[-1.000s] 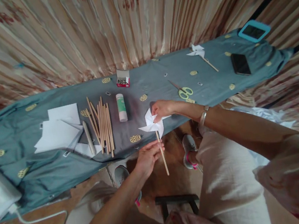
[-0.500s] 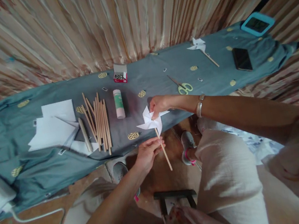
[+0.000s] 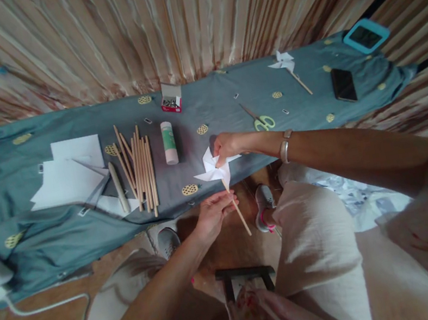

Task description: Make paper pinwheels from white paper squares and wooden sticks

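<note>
A white paper pinwheel (image 3: 212, 169) on a thin wooden stick (image 3: 241, 216) is held in front of me, over the table's near edge. My left hand (image 3: 213, 215) pinches the stick a little below the paper head. At the head, my right hand (image 3: 225, 148) has its fingers closed on the pinwheel near its centre, covering part of the blades. The stick's lower end slants down to the right, free. Whatever fastens the centre is too small to make out.
Wooden sticks (image 3: 144, 172) lie beside white paper sheets (image 3: 68, 180) and a glue stick (image 3: 169, 143). Behind are a red box (image 3: 171, 100) of small metal pieces and scissors (image 3: 260, 120). Another pinwheel (image 3: 283, 62), a phone (image 3: 344, 84) and a blue-framed device (image 3: 367, 36) lie right.
The stick's lower end has swung slightly to the right. My right fingers have shifted a little over the pinwheel's centre. The whole view has moved slightly.
</note>
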The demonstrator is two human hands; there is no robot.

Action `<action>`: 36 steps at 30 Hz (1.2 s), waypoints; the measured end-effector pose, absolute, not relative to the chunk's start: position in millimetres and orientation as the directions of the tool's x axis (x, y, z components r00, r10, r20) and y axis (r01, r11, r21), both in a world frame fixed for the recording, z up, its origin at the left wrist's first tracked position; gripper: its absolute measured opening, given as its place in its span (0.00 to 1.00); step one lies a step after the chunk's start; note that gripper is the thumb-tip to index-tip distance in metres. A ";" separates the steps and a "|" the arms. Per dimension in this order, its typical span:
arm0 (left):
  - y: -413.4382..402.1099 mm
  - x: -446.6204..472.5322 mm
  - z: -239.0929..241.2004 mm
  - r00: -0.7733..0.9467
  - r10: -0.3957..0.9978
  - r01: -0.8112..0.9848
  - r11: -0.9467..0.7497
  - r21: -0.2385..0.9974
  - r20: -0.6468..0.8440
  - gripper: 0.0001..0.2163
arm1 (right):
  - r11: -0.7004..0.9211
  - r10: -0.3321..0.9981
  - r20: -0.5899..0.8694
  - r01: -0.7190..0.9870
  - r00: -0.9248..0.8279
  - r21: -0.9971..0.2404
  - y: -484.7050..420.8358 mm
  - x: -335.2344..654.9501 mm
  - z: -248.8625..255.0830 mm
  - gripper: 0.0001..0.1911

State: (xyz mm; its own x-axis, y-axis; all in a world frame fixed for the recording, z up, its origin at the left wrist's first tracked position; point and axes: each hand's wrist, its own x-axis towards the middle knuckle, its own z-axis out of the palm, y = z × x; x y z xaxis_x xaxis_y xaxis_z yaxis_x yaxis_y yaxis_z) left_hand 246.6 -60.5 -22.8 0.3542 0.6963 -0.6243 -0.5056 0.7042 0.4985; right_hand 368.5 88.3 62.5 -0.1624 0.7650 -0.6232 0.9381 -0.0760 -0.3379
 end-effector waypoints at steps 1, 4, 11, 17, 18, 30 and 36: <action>-60.7 246.8 -23.2 0.359 0.698 -0.509 0.703 0.497 -0.620 0.12 | -0.074 0.763 -0.628 0.944 -0.154 -0.322 88.9 368.1 62.2 0.15; -61.1 247.3 -25.0 0.373 0.705 -0.519 0.698 0.494 -0.603 0.14 | -0.047 0.751 -0.644 0.960 -0.148 -0.276 90.5 366.5 62.4 0.16; -60.4 247.5 -28.4 0.366 0.697 -0.520 0.703 0.485 -0.617 0.14 | -0.031 0.731 -0.664 0.965 -0.156 -0.261 92.2 361.8 62.3 0.14; -61.3 244.8 -22.2 0.379 0.683 -0.513 0.717 0.473 -0.625 0.11 | -0.075 0.754 -0.636 0.941 -0.163 -0.330 91.3 369.1 56.8 0.14; -61.7 244.3 -21.2 0.380 0.680 -0.512 0.719 0.469 -0.627 0.11 | -0.076 0.759 -0.629 0.936 -0.170 -0.344 90.9 371.3 55.2 0.14; -59.6 239.5 -12.6 0.336 0.690 -0.513 0.705 0.490 -0.641 0.12 | -0.307 0.810 -0.558 0.679 -0.181 -0.667 80.7 387.4 37.3 0.11; -54.6 242.0 -6.0 0.359 0.705 -0.513 0.696 0.501 -0.612 0.16 | -0.336 0.876 -0.462 0.511 -0.140 -0.791 75.0 404.0 37.4 0.15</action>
State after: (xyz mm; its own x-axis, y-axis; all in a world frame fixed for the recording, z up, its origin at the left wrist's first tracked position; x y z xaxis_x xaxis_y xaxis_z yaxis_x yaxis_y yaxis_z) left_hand 242.0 -54.6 -6.0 0.3586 0.7050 -0.6119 -0.5134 0.6964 0.5015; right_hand 404.0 75.0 37.4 -0.1400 0.8759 -0.4618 0.5111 -0.3355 -0.7913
